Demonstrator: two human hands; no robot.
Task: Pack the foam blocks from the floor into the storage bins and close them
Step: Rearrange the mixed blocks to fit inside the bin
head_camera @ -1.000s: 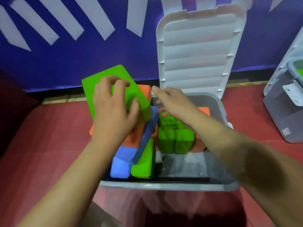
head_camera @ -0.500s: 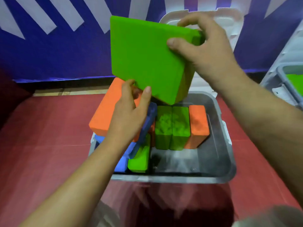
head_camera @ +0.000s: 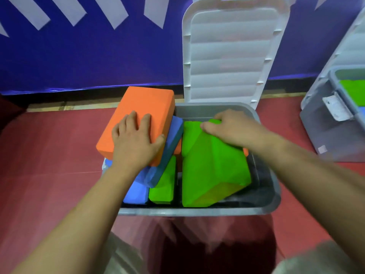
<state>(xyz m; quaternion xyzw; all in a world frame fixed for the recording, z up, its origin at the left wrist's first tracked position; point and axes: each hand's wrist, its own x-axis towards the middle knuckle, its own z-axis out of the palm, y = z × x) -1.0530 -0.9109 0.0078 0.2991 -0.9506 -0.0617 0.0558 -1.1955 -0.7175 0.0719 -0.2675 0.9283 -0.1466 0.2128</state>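
roughly midway: your right hand (head_camera: 231, 129) grips the big green foam block (head_camera: 211, 171), tilted inside the grey plastic storage bin (head_camera: 197, 211); your left hand (head_camera: 134, 143) presses flat on the orange foam block (head_camera: 142, 111) overhanging the rim; white ribbed lid (head_camera: 231, 52) up, not yet closed

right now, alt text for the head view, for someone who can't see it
A person's left hand rests flat on an orange block tilted over the left side of an open grey bin, while the right hand grips the far end of a green block tilted inside it. The white lid stands up behind; a second bin sits at right.
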